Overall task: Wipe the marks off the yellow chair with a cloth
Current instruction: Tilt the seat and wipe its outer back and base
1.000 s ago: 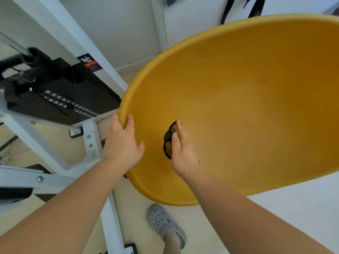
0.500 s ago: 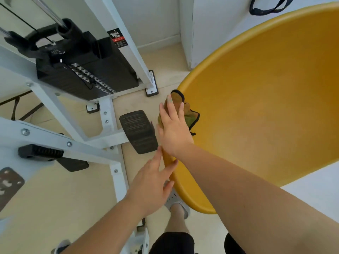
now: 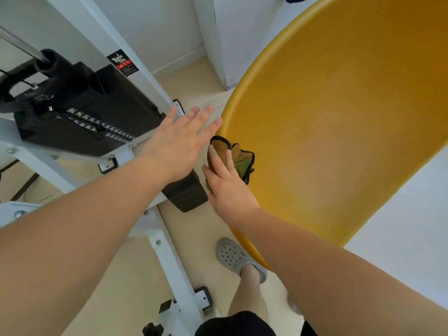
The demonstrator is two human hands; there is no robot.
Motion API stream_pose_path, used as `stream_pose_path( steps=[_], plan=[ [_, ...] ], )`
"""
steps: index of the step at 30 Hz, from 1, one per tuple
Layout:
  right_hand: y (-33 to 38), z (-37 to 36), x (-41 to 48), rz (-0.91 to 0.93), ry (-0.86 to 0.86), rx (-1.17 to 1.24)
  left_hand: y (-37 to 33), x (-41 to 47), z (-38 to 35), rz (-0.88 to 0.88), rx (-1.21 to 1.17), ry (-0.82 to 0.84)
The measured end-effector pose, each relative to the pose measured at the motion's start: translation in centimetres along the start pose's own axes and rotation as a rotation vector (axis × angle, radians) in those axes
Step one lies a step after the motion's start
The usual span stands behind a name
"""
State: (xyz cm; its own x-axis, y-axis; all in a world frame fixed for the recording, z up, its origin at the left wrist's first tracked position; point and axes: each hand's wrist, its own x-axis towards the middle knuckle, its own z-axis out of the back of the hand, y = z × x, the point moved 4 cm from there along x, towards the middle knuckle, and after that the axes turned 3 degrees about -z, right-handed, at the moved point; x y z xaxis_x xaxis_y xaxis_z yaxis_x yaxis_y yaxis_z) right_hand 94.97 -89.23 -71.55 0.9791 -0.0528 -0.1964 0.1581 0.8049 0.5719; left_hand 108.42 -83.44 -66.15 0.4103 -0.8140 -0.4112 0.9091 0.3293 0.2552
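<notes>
Yellow plastic, moulded in one smooth shell: the yellow chair [image 3: 327,141] fills the right of the view, tilted, with its curved left rim facing you. Your right hand [image 3: 228,187] lies flat on a yellow-green cloth [image 3: 242,158] with black edging, fingers straight and close together, pressing it against the shell just inside that rim. Your left hand [image 3: 179,144] is spread wide, palm down, holding nothing. Its fingertips are just beside the rim, and contact cannot be confirmed.

Recommendations for the wiping step:
- Settle the left hand on the rim before you bear down; a tilted shell is likely to rock under pressure.
- Press with the whole flat of the fingers, not the tips.
- The cloth is bunched, with part of it sticking out loose beyond your fingers. Gather it under the palm so that more of it meets the plastic.
- Work along the curve in overlapping strokes.

Limits of the view:
- No marks can be made out on the visible yellow surface.
- Your right thumb is hidden, so I cannot tell whether it hooks behind the rim.
- The chair is cut off at the top and right, and no legs or base show.
- Whether this is the seat face or the underside is uncertain.
</notes>
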Motion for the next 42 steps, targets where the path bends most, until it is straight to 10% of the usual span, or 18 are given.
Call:
stream_pose_path(
  steps=[14, 28, 42],
  plan=[
    [-12.0, 2.8, -23.0, 0.297, 0.241, -0.267, -14.5, 1.4, 2.2, -0.467, 0.045, 0.099],
    [-24.2, 9.1, -42.1, -0.141, 0.349, -0.339, -33.0, 5.3, 8.4, -0.832, -0.231, -0.303],
    [-28.4, 8.2, -51.1, -1.020, -0.594, -0.026, -56.5, 2.0, 11.5, -0.597, -0.681, -0.325]
  ],
)
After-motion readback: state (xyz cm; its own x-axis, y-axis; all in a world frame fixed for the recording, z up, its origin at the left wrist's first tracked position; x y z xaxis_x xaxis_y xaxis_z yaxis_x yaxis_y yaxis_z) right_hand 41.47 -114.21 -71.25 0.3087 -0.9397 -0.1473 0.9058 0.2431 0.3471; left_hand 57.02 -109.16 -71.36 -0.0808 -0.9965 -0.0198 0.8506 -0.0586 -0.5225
